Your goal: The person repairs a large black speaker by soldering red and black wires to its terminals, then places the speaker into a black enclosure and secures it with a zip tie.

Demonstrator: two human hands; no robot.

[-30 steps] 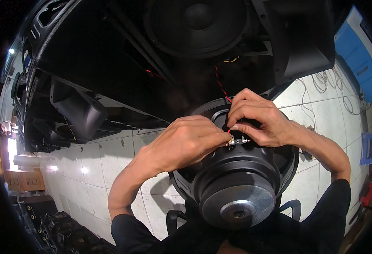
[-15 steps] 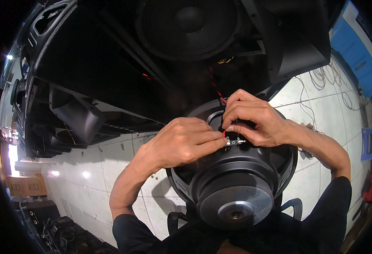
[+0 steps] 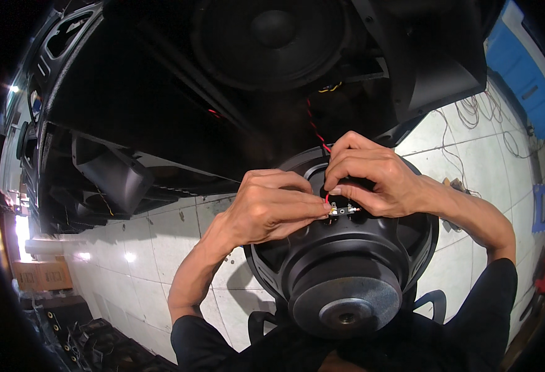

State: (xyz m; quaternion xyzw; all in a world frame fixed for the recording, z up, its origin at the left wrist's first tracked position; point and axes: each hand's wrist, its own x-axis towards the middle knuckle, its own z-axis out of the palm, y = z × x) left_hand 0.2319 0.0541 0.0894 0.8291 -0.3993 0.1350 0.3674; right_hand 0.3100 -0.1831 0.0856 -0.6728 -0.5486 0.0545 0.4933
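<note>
So this was a big black speaker driver (image 3: 347,273) sitting magnet-side up right in front of the person, near the bottom middle of the view, with its round magnet cap closest to the camera and the basket frame spreading out behind it. Both hands were working at the small metal terminal tab (image 3: 342,211) on the far side of the frame.

The left hand (image 3: 272,208) came in from the lower left, fingers curled in and pinched together at the tips right on the terminal. Looked like it was gripping the end of the wire or the connector there, but it was too small for me to tell which. The right hand (image 3: 372,177) came in from the right, fingers bent down and closed over the same spot, thumb and forefinger pinching the thin red wire (image 3: 316,133) just above the tab. The 2 hands were touching or nearly so at the fingertips.

That red wire ran up and away from the terminal, twisted with a dark strand, into the open black speaker cabinet (image 3: 161,111) lying just beyond the driver. A 2nd woofer cone (image 3: 272,31) was mounted in it, farther off.

All of it sat on a pale tiled floor (image 3: 161,242). A blue panel (image 3: 527,74) lay far right, with some loose cable (image 3: 471,111) looped near it.
</note>
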